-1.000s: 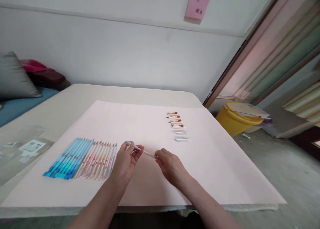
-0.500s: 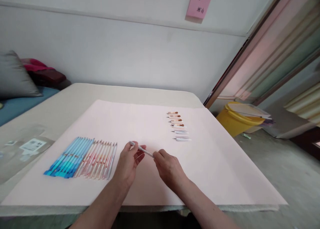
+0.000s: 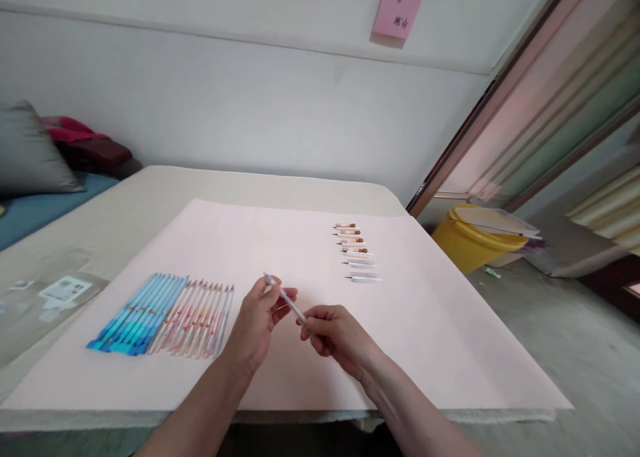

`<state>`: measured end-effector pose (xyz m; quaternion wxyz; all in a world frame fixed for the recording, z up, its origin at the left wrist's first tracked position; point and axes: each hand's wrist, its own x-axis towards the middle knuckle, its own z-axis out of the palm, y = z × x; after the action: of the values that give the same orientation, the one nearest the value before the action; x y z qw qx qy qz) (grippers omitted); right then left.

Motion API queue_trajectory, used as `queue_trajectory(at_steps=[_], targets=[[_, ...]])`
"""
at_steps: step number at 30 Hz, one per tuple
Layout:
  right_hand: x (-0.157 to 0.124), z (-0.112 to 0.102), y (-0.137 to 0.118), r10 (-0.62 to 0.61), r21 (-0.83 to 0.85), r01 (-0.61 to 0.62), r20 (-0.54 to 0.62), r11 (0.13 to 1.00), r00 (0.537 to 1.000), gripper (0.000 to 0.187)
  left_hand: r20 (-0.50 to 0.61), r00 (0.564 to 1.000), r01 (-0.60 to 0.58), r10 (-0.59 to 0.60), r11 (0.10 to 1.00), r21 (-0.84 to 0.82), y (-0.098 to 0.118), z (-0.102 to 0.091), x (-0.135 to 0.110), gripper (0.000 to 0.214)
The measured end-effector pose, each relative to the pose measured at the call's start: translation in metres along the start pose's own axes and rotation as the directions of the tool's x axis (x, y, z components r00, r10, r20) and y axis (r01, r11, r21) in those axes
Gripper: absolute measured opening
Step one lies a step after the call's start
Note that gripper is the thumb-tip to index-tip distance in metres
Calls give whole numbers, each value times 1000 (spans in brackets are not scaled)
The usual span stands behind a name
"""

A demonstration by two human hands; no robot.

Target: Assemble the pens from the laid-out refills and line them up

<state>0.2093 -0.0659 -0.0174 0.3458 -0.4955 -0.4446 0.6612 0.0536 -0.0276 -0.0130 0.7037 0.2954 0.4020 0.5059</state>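
A slim whitish pen [image 3: 289, 300] is held between my two hands above the pink sheet [image 3: 300, 377]. My left hand [image 3: 257, 314] pinches it near its upper end, the other fingers curled loosely. The lower end sits in the closed fingers of my right hand [image 3: 333, 337]. On the left lies a row of blue pens [image 3: 143, 310], and beside it a row of whitish pens with reddish marks [image 3: 193, 317]. To the right of my hands are several small pen parts with dark tips, some with brown ends [image 3: 353, 242], others pale [image 3: 361, 278].
A clear plastic bag with a white label [image 3: 65, 289] lies at the table's left. A grey cushion [image 3: 35, 154] is at far left. The yellow bin [image 3: 467, 240] stands on the floor at right. A pink note [image 3: 399, 10] hangs on the wall.
The pen has tilted more steeply, its upper end rising slightly. My right hand has turned and moved a little lower, so its fingers show more. The laid-out rows have not moved.
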Motion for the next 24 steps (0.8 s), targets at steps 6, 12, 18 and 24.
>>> queue_trajectory(at_steps=[6,12,18,24], targets=[[2,8,2,-21,94,27,-63,995,998,9,-29,998,57,-59,998,-40,5,2,-1,23],[3,17,2,-162,-187,127,-186,974,969,13,-204,976,-72,82,996,57,1,-4,3,20],[1,16,1,24,273,-19,-16,962,1000,11,-155,986,-70,62,996,-48,7,-3,4,30],[2,19,0,-23,160,38,-96,986,995,10,-203,976,-70,75,997,29,5,-5,3,21]])
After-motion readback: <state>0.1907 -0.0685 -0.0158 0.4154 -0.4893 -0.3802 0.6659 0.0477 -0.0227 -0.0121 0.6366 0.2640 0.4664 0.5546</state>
